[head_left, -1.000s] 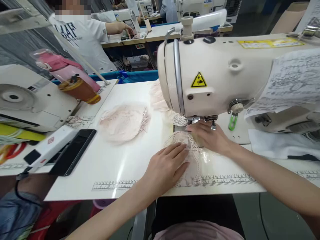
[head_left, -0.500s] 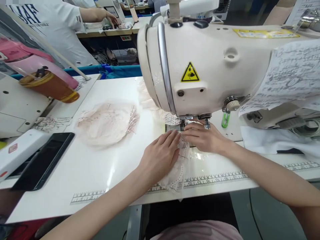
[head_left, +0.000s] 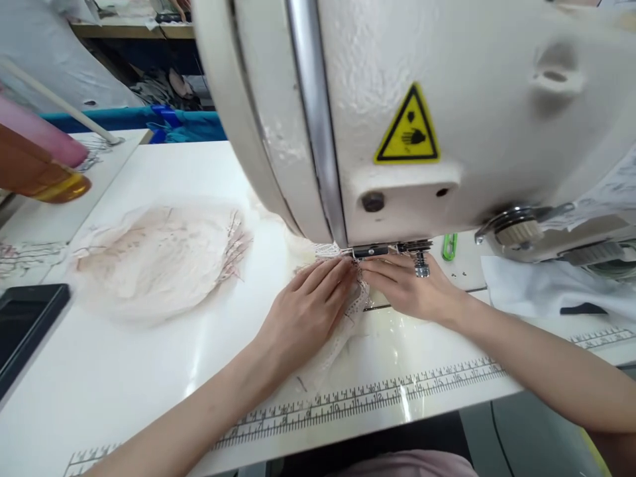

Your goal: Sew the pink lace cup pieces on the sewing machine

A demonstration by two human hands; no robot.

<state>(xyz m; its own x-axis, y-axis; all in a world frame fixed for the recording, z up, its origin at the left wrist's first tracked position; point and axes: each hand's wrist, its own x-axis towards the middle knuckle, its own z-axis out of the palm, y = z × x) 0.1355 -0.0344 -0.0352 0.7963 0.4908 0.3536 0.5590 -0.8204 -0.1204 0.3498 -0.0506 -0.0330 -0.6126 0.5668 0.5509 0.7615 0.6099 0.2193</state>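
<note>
My left hand [head_left: 308,305] lies flat on a strip of pale pink lace fabric [head_left: 330,354], its fingertips just in front of the needle area of a cream sewing machine [head_left: 477,179]. The lace trails from under this hand toward the table's front edge. Close by on the right, my right hand [head_left: 415,285] has its fingers stretched out to the left, meeting the lace below the machine head. Metal parts of the machine partly cover these fingers. The presser foot and needle tip are mostly hidden. More white lace shows behind the fingers.
A heap of sheer pink fabric [head_left: 159,258] lies on the left of the white table. Further left are a black phone [head_left: 30,324], an amber cup [head_left: 40,165] and a pink bottle [head_left: 44,126]. White cloth [head_left: 541,285] and a green clip [head_left: 449,246] are on the right.
The view has moved nearer to the machine, which looks larger. Less of the lace shows in front of my left hand, and it has shifted up toward the needle area. Both hands stay beside it.
</note>
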